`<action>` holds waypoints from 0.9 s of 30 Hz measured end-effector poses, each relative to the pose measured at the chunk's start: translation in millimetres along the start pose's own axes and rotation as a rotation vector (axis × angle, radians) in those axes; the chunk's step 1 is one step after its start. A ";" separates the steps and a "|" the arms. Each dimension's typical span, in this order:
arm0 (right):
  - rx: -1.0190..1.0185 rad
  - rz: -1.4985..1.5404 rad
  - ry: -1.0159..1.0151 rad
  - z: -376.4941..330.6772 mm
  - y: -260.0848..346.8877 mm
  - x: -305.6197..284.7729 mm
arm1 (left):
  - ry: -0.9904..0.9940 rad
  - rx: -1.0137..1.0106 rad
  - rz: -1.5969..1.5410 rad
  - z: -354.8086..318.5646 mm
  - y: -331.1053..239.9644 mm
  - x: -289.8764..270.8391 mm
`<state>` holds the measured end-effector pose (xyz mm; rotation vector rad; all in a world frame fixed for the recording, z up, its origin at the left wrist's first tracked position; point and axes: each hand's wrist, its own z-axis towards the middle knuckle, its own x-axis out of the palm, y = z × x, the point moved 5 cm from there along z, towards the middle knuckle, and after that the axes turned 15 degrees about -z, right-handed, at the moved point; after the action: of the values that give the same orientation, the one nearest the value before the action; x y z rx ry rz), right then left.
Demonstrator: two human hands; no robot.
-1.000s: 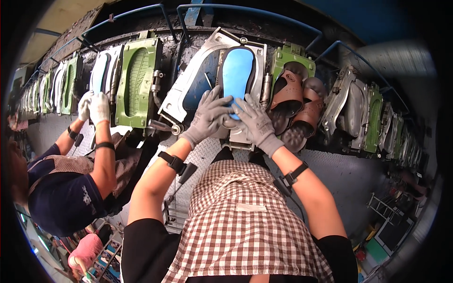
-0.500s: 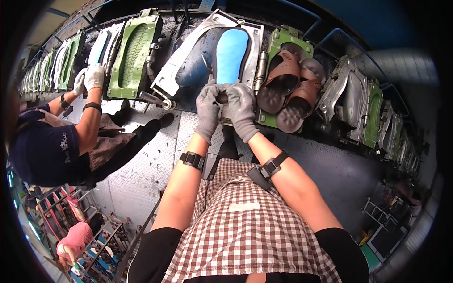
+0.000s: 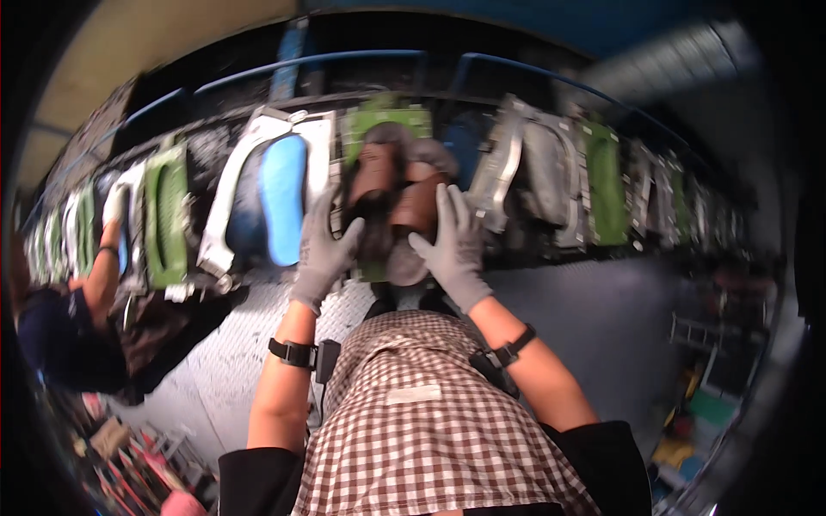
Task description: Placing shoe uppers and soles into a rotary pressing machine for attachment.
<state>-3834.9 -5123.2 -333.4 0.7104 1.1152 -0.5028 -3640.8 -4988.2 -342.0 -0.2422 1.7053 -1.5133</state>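
Observation:
A pair of brown sandals with dark soles lies on a green mould plate (image 3: 387, 119): the left sandal (image 3: 373, 175) and the right sandal (image 3: 419, 205). My left hand (image 3: 327, 249), in a grey glove, has its fingers spread and is just left of the pair. My gloved right hand (image 3: 456, 249) is also spread, its fingertips at the right sandal's edge; whether they touch it I cannot tell. To the left, a light blue insole-shaped piece (image 3: 282, 198) lies in an open silver metal mould (image 3: 231, 206). Motion blurs the sandals.
Green and silver shoe moulds, such as a green one (image 3: 605, 185) on the right, stand in a long row. Blue rails (image 3: 344, 57) run behind. At the left a co-worker's bare arm (image 3: 105, 267) reaches to the moulds. Metal floor plates (image 3: 215, 361) lie below.
The view has turned right, so the moulds sit farther left. My hands have left the blue piece's near end, parted and opened beside the sandals. The co-worker's arm now reaches farther forward.

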 end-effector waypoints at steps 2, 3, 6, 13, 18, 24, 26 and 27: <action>0.106 0.054 0.320 1.9 -26.8 5.7 | 0.070 -0.187 0.202 22.7 7.4 28.4; 0.155 0.242 0.218 -6.7 -53.5 12.1 | 0.136 -0.311 0.249 35.3 -2.2 40.2; 0.191 0.389 -0.134 3.7 -111.9 -38.2 | 0.032 -0.463 -0.184 46.3 22.9 56.9; 0.370 -0.255 -0.202 7.0 -330.1 -142.9 | 0.066 -0.383 -0.645 23.1 -97.2 187.3; 0.618 1.148 0.158 -26.9 -316.2 -107.3 | 0.297 -0.503 -0.672 7.0 -179.1 323.6; 1.010 1.106 0.288 -49.6 -373.9 -52.6 | 0.066 -0.231 -0.729 30.1 -134.3 401.9; 0.908 0.993 0.265 -38.8 -385.3 -63.6 | 0.026 -0.375 -0.778 53.2 -101.9 430.5; 0.895 0.999 0.279 -31.5 -388.8 -61.0 | 0.067 -0.484 -0.823 65.3 -94.6 437.1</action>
<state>-4143.6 -5363.6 -385.8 2.0192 0.6035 0.0051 -3912.1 -5334.3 -446.7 -1.2841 2.1406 -1.6189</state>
